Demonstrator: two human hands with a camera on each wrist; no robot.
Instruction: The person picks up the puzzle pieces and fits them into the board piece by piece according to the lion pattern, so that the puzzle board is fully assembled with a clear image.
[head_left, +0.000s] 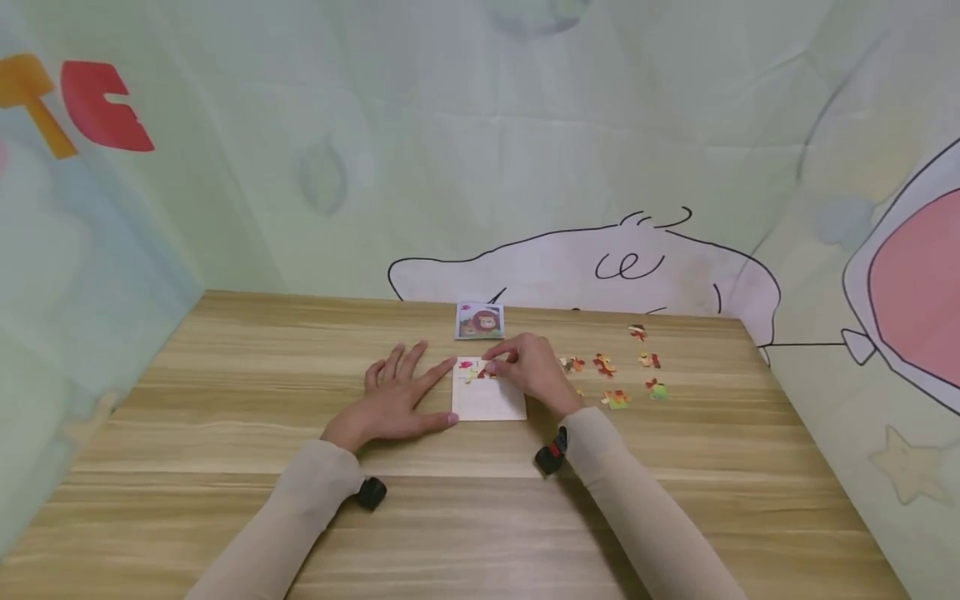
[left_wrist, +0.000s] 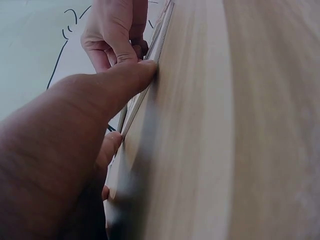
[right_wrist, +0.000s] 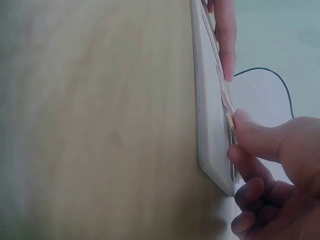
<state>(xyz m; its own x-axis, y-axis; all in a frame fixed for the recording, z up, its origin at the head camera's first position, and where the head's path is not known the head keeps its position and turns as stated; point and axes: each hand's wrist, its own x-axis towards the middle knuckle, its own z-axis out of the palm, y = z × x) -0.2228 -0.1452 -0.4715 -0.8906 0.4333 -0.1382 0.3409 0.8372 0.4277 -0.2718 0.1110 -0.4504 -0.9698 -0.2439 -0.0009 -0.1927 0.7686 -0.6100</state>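
Observation:
A small square white puzzle board (head_left: 489, 403) lies flat on the wooden table, with a few joined picture pieces (head_left: 467, 372) along its far left part. My left hand (head_left: 393, 404) rests palm down with its fingers spread; index fingertip and thumb tip touch the board's left edge. Over the far right part of the board, my right hand (head_left: 534, 373) pinches a puzzle piece (head_left: 491, 372) between thumb and index finger, down at the board's surface. Most of that piece is hidden by the fingers. From the side, the right wrist view shows the thumb (right_wrist: 260, 137) low over the board (right_wrist: 206, 110).
Just beyond the board lies a picture card (head_left: 480, 322) with a lion on it. Several loose puzzle pieces (head_left: 617, 399) are scattered to the right, some partly behind the right hand. A printed cloth wall (head_left: 450, 167) borders the table's far edge.

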